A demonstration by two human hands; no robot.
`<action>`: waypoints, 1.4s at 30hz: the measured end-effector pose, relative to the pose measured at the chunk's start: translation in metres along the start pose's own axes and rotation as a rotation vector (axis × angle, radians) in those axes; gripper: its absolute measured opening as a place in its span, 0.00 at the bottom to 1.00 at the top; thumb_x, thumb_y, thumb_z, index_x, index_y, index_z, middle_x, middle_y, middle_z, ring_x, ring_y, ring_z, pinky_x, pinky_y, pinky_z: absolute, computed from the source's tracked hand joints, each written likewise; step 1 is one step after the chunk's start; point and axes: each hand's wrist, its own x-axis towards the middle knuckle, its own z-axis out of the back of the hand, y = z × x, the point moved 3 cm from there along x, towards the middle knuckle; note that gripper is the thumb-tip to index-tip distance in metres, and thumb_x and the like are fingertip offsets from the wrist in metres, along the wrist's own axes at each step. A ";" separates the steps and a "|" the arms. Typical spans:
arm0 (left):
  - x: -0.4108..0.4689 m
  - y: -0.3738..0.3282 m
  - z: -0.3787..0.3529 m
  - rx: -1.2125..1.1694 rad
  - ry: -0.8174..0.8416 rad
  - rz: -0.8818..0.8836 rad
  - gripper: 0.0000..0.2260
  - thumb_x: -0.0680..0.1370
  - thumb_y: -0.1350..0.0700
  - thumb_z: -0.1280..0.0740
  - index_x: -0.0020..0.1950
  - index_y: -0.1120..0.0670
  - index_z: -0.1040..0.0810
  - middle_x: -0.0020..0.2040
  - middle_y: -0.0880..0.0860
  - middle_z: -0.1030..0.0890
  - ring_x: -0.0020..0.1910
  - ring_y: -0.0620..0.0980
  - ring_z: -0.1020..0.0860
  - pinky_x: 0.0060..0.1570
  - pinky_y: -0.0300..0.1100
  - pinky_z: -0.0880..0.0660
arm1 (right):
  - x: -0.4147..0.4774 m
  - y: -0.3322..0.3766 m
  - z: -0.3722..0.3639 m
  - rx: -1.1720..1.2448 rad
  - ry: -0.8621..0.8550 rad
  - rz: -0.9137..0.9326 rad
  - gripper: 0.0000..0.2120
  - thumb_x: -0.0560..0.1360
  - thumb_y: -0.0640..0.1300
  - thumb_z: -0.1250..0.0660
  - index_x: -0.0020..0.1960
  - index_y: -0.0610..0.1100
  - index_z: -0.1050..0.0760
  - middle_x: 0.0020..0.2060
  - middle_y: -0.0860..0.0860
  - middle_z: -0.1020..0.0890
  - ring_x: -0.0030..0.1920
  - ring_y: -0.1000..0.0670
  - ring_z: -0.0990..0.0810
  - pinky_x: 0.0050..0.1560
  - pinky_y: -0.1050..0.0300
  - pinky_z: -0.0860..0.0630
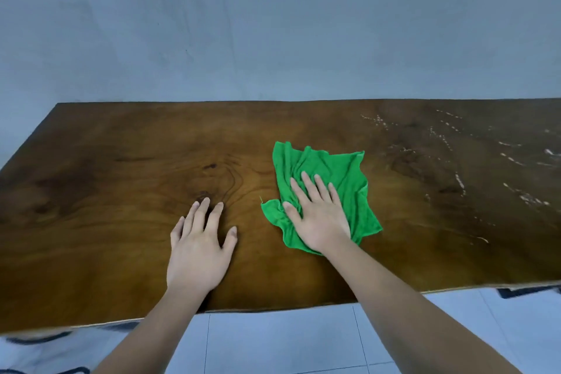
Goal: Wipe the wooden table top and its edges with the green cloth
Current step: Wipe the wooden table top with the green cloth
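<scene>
A dark wooden table top (121, 167) fills the middle of the view, its far edge against a wall. A crumpled green cloth (340, 170) lies spread on it, right of centre. My right hand (318, 215) presses flat on the cloth's near part with straight fingers, thumb out to the left. My left hand (198, 249) rests flat on the bare wood, fingers spread, about a hand's width left of the cloth. Whitish streaks and specks (455, 158) mark the wood to the right of the cloth.
A pale blue-grey wall (273, 24) stands directly behind the table. White floor tiles (273, 340) show below the table's near edge (273, 308). The table's left end (33, 133) is in view; its right end runs out of the frame.
</scene>
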 end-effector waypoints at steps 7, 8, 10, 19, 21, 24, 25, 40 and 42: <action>-0.001 -0.001 0.005 -0.021 0.022 -0.022 0.34 0.86 0.30 0.54 0.87 0.45 0.36 0.89 0.51 0.39 0.89 0.54 0.46 0.86 0.58 0.47 | -0.075 0.018 -0.016 0.015 -0.026 0.059 0.33 0.88 0.66 0.66 0.91 0.56 0.58 0.89 0.57 0.61 0.89 0.50 0.65 0.89 0.44 0.62; -0.002 -0.002 0.007 -0.038 0.030 -0.029 0.33 0.86 0.31 0.51 0.87 0.46 0.35 0.89 0.51 0.38 0.89 0.54 0.45 0.86 0.58 0.47 | -0.081 0.019 -0.018 0.017 -0.023 0.062 0.33 0.88 0.65 0.66 0.91 0.55 0.58 0.89 0.57 0.61 0.89 0.51 0.64 0.89 0.44 0.61; -0.004 -0.005 0.012 -0.079 0.042 -0.038 0.33 0.85 0.32 0.48 0.86 0.47 0.33 0.88 0.52 0.36 0.88 0.54 0.43 0.87 0.59 0.46 | -0.087 0.018 -0.018 0.032 -0.017 0.068 0.33 0.89 0.64 0.65 0.91 0.54 0.57 0.90 0.57 0.60 0.89 0.52 0.64 0.89 0.45 0.60; -0.016 -0.057 0.020 -0.148 0.070 -0.114 0.27 0.86 0.38 0.38 0.84 0.47 0.30 0.86 0.51 0.33 0.86 0.55 0.37 0.84 0.60 0.40 | -0.095 -0.033 -0.011 0.078 -0.045 0.057 0.33 0.89 0.66 0.61 0.91 0.57 0.53 0.90 0.56 0.54 0.90 0.53 0.60 0.87 0.51 0.66; -0.020 -0.080 0.015 -0.154 0.065 -0.137 0.27 0.86 0.40 0.36 0.84 0.47 0.30 0.86 0.50 0.33 0.86 0.54 0.37 0.83 0.60 0.40 | -0.096 -0.063 -0.007 0.080 -0.049 0.045 0.32 0.88 0.66 0.62 0.91 0.58 0.55 0.90 0.57 0.56 0.89 0.54 0.61 0.88 0.51 0.65; -0.022 -0.123 0.005 -0.146 0.044 -0.161 0.26 0.86 0.41 0.34 0.83 0.48 0.28 0.85 0.51 0.32 0.85 0.55 0.36 0.83 0.60 0.39 | -0.101 -0.115 0.000 0.088 -0.057 0.025 0.32 0.88 0.66 0.62 0.91 0.60 0.55 0.90 0.58 0.57 0.89 0.54 0.62 0.89 0.49 0.62; -0.023 -0.140 0.002 -0.139 0.039 -0.162 0.26 0.86 0.40 0.35 0.83 0.48 0.28 0.85 0.51 0.32 0.85 0.55 0.36 0.83 0.60 0.39 | -0.102 -0.133 0.004 0.092 -0.057 0.021 0.32 0.88 0.67 0.62 0.90 0.60 0.56 0.90 0.58 0.57 0.89 0.54 0.62 0.88 0.50 0.63; -0.024 -0.375 -0.053 -0.058 0.060 -0.076 0.32 0.85 0.30 0.46 0.87 0.42 0.37 0.88 0.48 0.38 0.88 0.52 0.44 0.85 0.58 0.46 | -0.119 -0.412 0.049 0.083 -0.054 0.041 0.34 0.86 0.69 0.65 0.90 0.62 0.57 0.90 0.57 0.59 0.89 0.53 0.63 0.89 0.47 0.61; -0.022 -0.390 -0.058 -0.046 0.072 -0.057 0.33 0.85 0.29 0.48 0.87 0.41 0.38 0.89 0.48 0.39 0.89 0.52 0.45 0.85 0.57 0.48 | -0.121 -0.442 0.053 0.079 -0.057 0.012 0.34 0.86 0.69 0.65 0.90 0.62 0.58 0.90 0.57 0.59 0.89 0.53 0.63 0.89 0.47 0.61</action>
